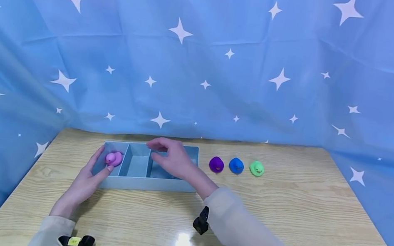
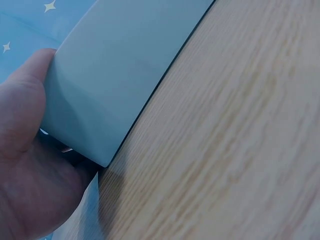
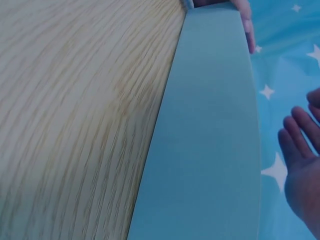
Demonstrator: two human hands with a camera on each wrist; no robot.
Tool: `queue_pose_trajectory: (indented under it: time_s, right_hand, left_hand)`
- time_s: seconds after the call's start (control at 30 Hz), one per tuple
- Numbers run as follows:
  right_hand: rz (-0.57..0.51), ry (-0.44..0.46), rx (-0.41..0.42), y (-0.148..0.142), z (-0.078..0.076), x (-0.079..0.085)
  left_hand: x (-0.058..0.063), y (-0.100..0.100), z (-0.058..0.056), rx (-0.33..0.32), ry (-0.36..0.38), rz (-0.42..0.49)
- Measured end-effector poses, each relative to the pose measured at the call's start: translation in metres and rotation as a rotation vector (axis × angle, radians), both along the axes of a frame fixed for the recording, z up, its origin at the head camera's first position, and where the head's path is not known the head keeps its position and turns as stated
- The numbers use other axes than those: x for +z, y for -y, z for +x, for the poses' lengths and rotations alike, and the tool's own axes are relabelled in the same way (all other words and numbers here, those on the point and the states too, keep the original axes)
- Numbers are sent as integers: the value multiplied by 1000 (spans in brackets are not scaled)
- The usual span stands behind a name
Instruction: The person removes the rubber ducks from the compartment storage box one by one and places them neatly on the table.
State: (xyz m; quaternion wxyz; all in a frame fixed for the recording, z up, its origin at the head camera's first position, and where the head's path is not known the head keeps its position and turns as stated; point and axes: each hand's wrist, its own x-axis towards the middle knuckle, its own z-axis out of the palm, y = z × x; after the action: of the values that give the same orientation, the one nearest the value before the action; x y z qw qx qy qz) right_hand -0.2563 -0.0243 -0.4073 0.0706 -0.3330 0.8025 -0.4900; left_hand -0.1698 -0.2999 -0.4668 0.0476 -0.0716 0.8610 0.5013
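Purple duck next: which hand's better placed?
Right, probably: the right hand appears empty and hovers over the tray, nearer the purple duck. The left hand grips the tray's left end.

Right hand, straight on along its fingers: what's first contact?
Probably the pink duck in the leftmost compartment of the blue tray. Depth is unclear: lower, the right hand would meet a divider first; higher, it might pass over both.

A pale blue, rectangular, divided tray rested on the surface, a pink toy duck in its leftmost compartment. Right of it, a purple toy duck, a blue toy duck and a green toy duck formed a row.
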Motion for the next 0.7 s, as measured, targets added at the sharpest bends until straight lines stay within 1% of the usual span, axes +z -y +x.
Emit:
queue_pose_trajectory:
  time_s: [0.17,0.33,0.47,0.6,0.7]
  right_hand:
    - [9,16,37,16,2,1]
    - [43,10,57,36,2,-1]
    - [79,0,61,52,4,-2]
    - [103,-21,91,68,7,0]
    - [122,-9,107,79,7,1]
  left_hand:
    - [-1,0,-1,2,-1,6]
    - [-3,2,-1,3,-22,25]
    - [-4,4,0,-6,-34,33]
    - [-3,5,-1,-13,-35,38]
    - [-3,4,-2,-25,-37,54]
